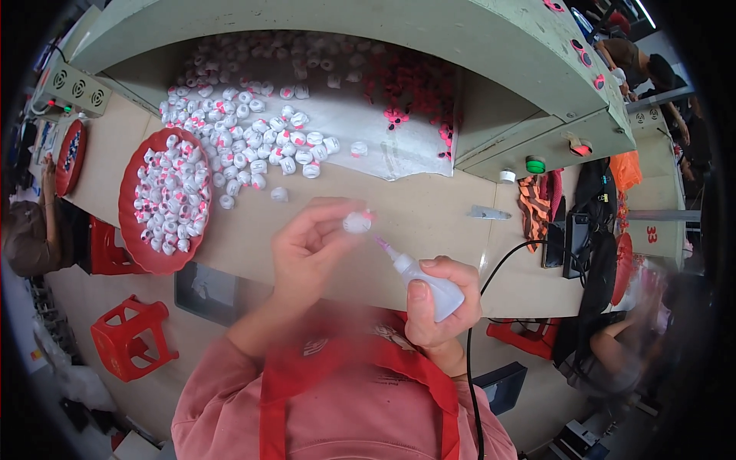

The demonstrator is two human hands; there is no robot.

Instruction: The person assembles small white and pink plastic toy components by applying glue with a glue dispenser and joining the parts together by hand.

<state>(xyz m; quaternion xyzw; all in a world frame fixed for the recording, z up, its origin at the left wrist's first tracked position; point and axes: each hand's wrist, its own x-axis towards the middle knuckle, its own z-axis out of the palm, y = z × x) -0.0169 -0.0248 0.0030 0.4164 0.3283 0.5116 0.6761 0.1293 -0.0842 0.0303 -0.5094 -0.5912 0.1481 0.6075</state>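
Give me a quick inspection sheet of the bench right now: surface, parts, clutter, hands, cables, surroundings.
Surface: tan bench, with a clear sheet under the raised shelf.
Job's things: small white ball with pink spot; white squeeze bottle, its nozzle close to the ball.
Clutter: loose white balls on the sheet; more in a red tray; pink pieces further back.
Hands: left hand pinches the ball; right hand grips the bottle.
Cables: black cable runs off the bench edge.
Surroundings: red stool; other people at both sides.

Head-worn fisheye, looking steeply down, close over workbench (pixel 429 222)
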